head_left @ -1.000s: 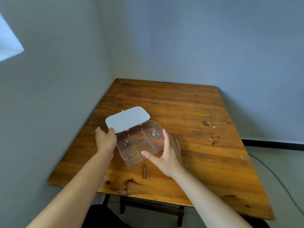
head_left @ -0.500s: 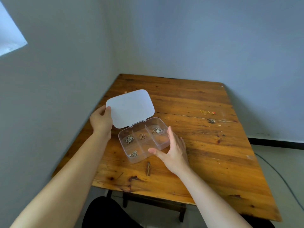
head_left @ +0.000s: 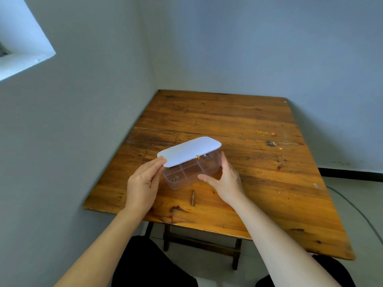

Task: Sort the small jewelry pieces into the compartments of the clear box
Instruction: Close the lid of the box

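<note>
Near edge of view: dark-clothed lap and both bare forearms reaching forward over the wooden table (head_left: pixel 259 183). Small brown stick-like piece (head_left: pixel 193 198) lies on the tabletop between the two wrists, just near of the box. Left hand (head_left: pixel 143 183): fingers extended and loosely together, fingertips touching the near-left edge of the lid (head_left: pixel 189 151); no closed grasp, more a flat press against the rim. Right hand (head_left: pixel 224 180): fingers spread, thumb pointing left along the near-right wall of the clear box (head_left: pixel 192 172), forefinger raised against its right end; cradling the box, not clenched. Box sits on the table left of centre, divided into compartments. Lid is white-looking, hinged at the far side, tilted low over the box and covering its far and left compartments, with a gap at the near side. A small gold clasp or bead (head_left: pixel 198 157) shows at the lid's near edge. One jewelry piece (head_left: pixel 175 179) lies in the near-left compartment; another piece (head_left: pixel 207 155) shows in the far-right compartment under the lid edge. Farther right, well apart from the box: gold chain with red bead (head_left: pixel 265 133), and near of it a dark small piece (head_left: pixel 271 143). Grey walls beyond; window opening upper left.
</note>
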The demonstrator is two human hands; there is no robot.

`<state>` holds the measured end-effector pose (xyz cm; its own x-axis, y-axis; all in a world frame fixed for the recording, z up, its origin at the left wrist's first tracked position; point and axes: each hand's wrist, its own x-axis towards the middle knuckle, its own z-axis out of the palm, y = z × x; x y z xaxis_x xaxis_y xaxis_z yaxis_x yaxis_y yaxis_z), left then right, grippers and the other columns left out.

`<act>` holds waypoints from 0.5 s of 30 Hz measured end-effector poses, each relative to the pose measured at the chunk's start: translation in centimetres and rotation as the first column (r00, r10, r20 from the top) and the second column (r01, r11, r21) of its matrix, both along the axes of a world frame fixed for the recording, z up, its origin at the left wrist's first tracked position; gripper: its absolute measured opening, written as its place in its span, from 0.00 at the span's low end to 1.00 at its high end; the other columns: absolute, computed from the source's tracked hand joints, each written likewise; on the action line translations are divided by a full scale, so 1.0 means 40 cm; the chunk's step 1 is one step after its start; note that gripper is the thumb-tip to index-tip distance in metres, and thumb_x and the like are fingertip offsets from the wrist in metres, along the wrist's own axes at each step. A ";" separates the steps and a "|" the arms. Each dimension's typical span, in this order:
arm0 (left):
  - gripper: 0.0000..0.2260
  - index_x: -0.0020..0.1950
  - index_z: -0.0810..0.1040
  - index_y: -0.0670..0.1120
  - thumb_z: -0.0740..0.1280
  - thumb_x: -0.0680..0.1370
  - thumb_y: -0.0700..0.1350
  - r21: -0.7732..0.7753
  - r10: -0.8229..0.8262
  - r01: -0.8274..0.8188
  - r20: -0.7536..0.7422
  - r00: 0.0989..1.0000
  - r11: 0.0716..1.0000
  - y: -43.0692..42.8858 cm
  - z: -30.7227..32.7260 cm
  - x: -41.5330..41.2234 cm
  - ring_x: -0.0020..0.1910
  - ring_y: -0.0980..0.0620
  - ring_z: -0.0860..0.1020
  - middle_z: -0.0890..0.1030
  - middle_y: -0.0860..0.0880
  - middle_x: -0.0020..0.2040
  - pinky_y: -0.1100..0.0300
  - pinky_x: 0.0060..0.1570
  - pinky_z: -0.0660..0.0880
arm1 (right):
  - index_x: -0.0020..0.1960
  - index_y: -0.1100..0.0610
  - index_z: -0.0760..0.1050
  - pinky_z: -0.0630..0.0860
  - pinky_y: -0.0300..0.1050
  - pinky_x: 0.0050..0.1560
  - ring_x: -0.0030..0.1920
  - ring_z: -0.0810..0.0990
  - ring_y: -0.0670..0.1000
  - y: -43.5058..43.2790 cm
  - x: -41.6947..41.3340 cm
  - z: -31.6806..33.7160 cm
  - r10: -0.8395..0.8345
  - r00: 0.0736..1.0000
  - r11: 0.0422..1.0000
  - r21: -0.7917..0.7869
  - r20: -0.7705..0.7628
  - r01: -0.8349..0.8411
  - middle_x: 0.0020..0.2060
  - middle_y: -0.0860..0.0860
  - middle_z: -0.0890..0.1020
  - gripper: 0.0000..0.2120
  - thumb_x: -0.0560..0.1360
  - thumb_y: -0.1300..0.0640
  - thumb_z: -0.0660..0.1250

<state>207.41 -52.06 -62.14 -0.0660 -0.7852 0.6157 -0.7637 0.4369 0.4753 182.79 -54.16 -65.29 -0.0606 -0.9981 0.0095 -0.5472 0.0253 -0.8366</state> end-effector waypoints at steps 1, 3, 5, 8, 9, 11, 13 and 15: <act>0.13 0.60 0.83 0.43 0.70 0.76 0.38 -0.007 -0.023 0.023 0.075 0.997 1.000 0.004 -0.005 0.008 0.58 0.51 0.81 0.83 0.46 0.59 0.56 0.59 0.77 | 0.80 0.44 0.51 0.64 0.47 0.66 0.74 0.66 0.52 0.000 -0.001 0.001 0.007 1.000 1.000 -0.010 0.000 -0.007 0.75 0.49 0.68 0.50 0.67 0.34 0.74; 0.14 0.59 0.83 0.41 0.72 0.74 0.34 -0.001 -0.067 0.068 0.174 0.982 0.998 0.010 -0.012 0.019 0.57 0.46 0.82 0.83 0.43 0.59 0.50 0.57 0.79 | 0.79 0.42 0.51 0.64 0.47 0.65 0.74 0.66 0.52 0.000 -0.002 0.001 0.011 1.000 1.000 -0.010 -0.004 -0.011 0.75 0.48 0.68 0.49 0.68 0.39 0.76; 0.13 0.59 0.83 0.39 0.72 0.74 0.33 0.003 -0.101 0.104 0.247 0.964 0.995 0.015 -0.018 0.022 0.56 0.42 0.82 0.82 0.40 0.59 0.46 0.55 0.80 | 0.80 0.44 0.50 0.65 0.50 0.68 0.75 0.64 0.54 -0.002 -0.001 -0.001 0.006 1.000 1.000 0.008 -0.010 -0.006 0.76 0.49 0.66 0.49 0.69 0.40 0.76; 0.13 0.61 0.81 0.38 0.69 0.77 0.38 0.040 -0.127 0.121 0.333 0.934 0.992 0.023 -0.028 0.023 0.59 0.40 0.80 0.81 0.39 0.61 0.43 0.56 0.79 | 0.80 0.46 0.48 0.64 0.56 0.71 0.77 0.61 0.55 -0.003 0.001 -0.006 -0.009 1.000 0.999 0.037 -0.028 0.010 0.78 0.50 0.62 0.50 0.69 0.39 0.75; 0.13 0.62 0.80 0.39 0.67 0.79 0.41 0.053 -0.126 0.115 0.342 0.931 0.992 0.025 -0.031 0.021 0.61 0.41 0.79 0.80 0.40 0.63 0.43 0.57 0.78 | 0.81 0.47 0.47 0.64 0.56 0.71 0.77 0.60 0.56 -0.003 0.000 -0.007 -0.017 0.999 0.999 0.042 -0.031 0.018 0.79 0.50 0.61 0.51 0.69 0.39 0.75; 0.15 0.63 0.80 0.41 0.63 0.81 0.46 0.057 -0.112 0.099 0.341 0.933 0.993 0.027 -0.029 0.015 0.64 0.44 0.76 0.79 0.43 0.64 0.44 0.58 0.76 | 0.81 0.47 0.46 0.63 0.57 0.71 0.77 0.59 0.56 -0.002 -0.002 -0.010 -0.036 0.999 0.998 0.050 -0.024 0.037 0.79 0.51 0.60 0.53 0.69 0.39 0.75; 0.18 0.65 0.78 0.43 0.61 0.81 0.52 0.075 -0.113 0.092 0.365 0.924 0.993 0.016 -0.021 -0.001 0.69 0.45 0.72 0.77 0.44 0.67 0.44 0.63 0.72 | 0.81 0.47 0.44 0.63 0.58 0.71 0.77 0.59 0.57 -0.004 -0.004 -0.014 -0.050 0.999 0.997 0.061 -0.017 0.051 0.79 0.51 0.60 0.55 0.68 0.38 0.76; 0.26 0.73 0.70 0.49 0.58 0.80 0.62 0.166 -0.163 0.097 0.450 0.878 0.981 -0.009 -0.009 -0.018 0.77 0.45 0.61 0.66 0.44 0.76 0.44 0.73 0.62 | 0.81 0.47 0.43 0.64 0.57 0.71 0.77 0.59 0.57 -0.006 -0.002 -0.019 -0.055 0.998 0.997 0.059 -0.027 0.056 0.79 0.50 0.61 0.55 0.68 0.37 0.76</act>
<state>206.68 -52.40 -62.49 -0.4226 -0.8225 0.3805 -0.8509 0.5046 0.1458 182.69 -54.38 -66.03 -0.1165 -0.9920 -0.0482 -0.5650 0.1061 -0.8183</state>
